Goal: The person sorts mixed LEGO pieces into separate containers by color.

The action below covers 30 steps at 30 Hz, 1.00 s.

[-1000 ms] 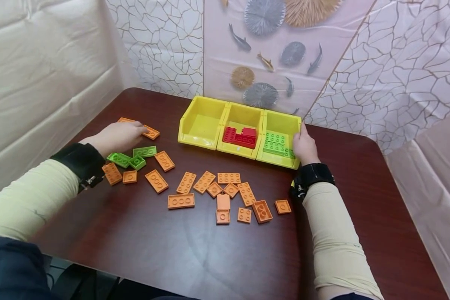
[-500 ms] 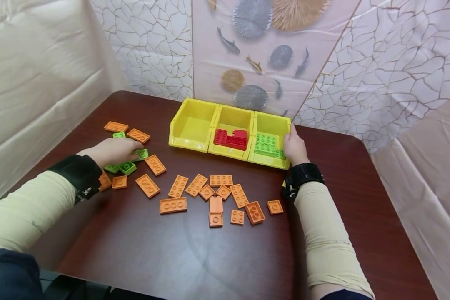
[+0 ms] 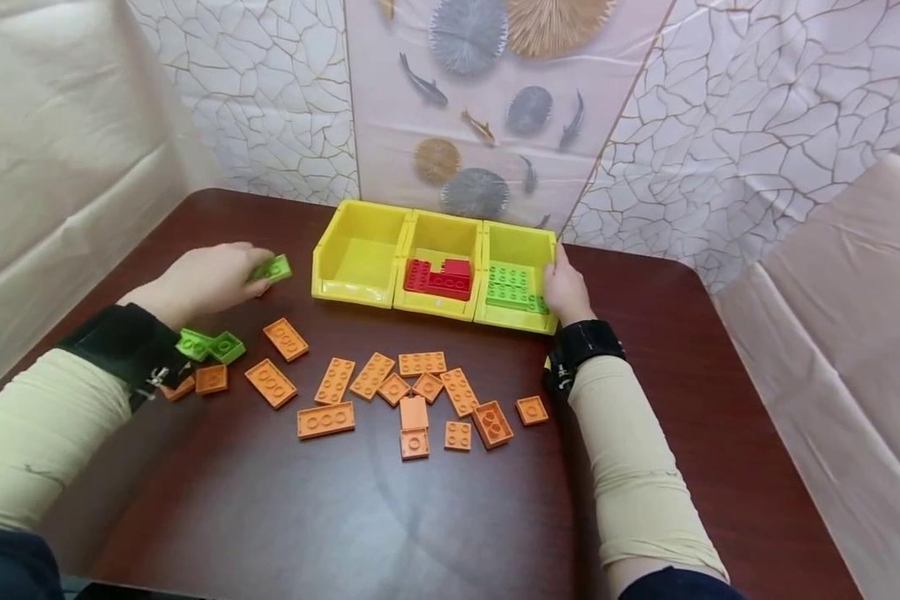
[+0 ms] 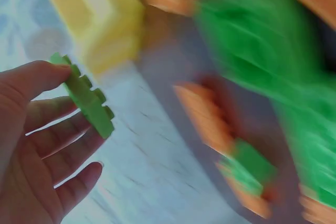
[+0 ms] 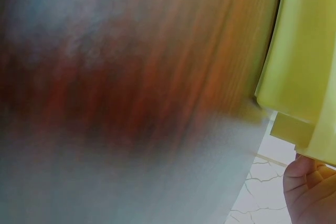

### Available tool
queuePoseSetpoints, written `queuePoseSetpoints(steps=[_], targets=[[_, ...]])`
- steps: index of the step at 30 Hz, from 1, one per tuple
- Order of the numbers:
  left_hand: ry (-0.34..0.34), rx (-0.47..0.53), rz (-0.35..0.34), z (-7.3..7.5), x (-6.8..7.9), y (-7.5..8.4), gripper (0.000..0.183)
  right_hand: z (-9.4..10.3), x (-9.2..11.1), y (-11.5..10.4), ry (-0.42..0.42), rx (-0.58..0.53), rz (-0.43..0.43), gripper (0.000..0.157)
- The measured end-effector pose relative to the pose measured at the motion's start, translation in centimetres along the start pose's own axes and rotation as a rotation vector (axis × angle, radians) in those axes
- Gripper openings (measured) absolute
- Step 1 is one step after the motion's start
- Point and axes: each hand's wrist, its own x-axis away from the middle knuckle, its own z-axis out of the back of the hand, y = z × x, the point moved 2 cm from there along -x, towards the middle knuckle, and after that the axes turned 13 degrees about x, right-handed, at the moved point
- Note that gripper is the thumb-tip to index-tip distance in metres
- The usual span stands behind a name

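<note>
The green brick point(image 3: 276, 268) has moved, pinched in your left hand point(image 3: 210, 277) near the yellow bins point(image 3: 356, 289) your right hand point(image 3: 567, 293) grips.

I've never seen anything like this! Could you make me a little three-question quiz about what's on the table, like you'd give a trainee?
1. Multiple choice: what colour is the brick in the left hand?
A) red
B) green
C) orange

2. True or false: the red bricks lie in the middle bin.

3. Fill in the blank: the right hand grips the outer edge of the end bin, which contains ____ bricks.

Key:
1. B, green; it is held between thumb and fingers.
2. True.
3. Green.
</note>
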Motion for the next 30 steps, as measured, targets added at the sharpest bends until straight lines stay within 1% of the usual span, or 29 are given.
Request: queuePoseSetpoints(steps=[1,2,5,7,9,11,14,17,19,21,25,28,30], targets=[[0.011,-0.001,-0.015,0.3,-0.6,1.1,0.033,0.1,-0.1,-0.1,0.004,-0.003,0.0,0.054],[0.027,0.001,-0.05,0.4,-1.3,2.4,0.032,0.1,-0.1,-0.2,0.01,-0.006,0.0,0.054],[0.046,0.008,-0.195,0.0,-3.8,6.6,0.026,0.2,-0.1,-0.4,0.009,-0.025,-0.001,0.054],[0.031,-0.008,-0.29,-0.6,-5.6,9.8,0.02,0.2,0.0,-0.5,0.001,-0.035,-0.006,0.054],[0.005,-0.023,-0.366,-1.4,-7.4,12.8,0.02,0.1,0.1,-0.5,-0.006,-0.043,-0.009,0.054],[-0.027,-0.042,-0.421,-2.3,-9.2,15.5,0.022,0.1,0.3,-0.4,-0.009,-0.049,-0.012,0.054],[-0.038,-0.071,-0.47,-3.4,-11.9,18.7,0.022,0.2,0.6,-0.3,-0.009,-0.055,-0.015,0.054],[-0.021,-0.09,-0.448,-4.4,-15.0,20.9,0.022,0.3,0.7,-0.3,-0.005,-0.051,-0.012,0.053],[-0.015,-0.087,-0.396,-4.9,-16.8,21.8,0.024,0.4,0.7,-0.4,0.0,-0.052,-0.014,0.053],[-0.007,-0.087,-0.337,-5.4,-18.5,22.4,0.027,0.4,0.7,-0.5,0.009,-0.056,-0.015,0.053],[-0.014,-0.085,-0.237,-6.4,-20.6,22.9,0.029,0.2,0.7,-0.3,0.002,-0.063,-0.024,0.053],[-0.032,-0.083,-0.185,-7.3,-21.8,23.0,0.029,0.1,0.7,-0.2,0.003,-0.061,-0.024,0.053],[-0.044,-0.072,-0.162,-7.9,-22.6,22.9,0.029,0.2,0.7,-0.1,0.013,-0.063,-0.019,0.053]])
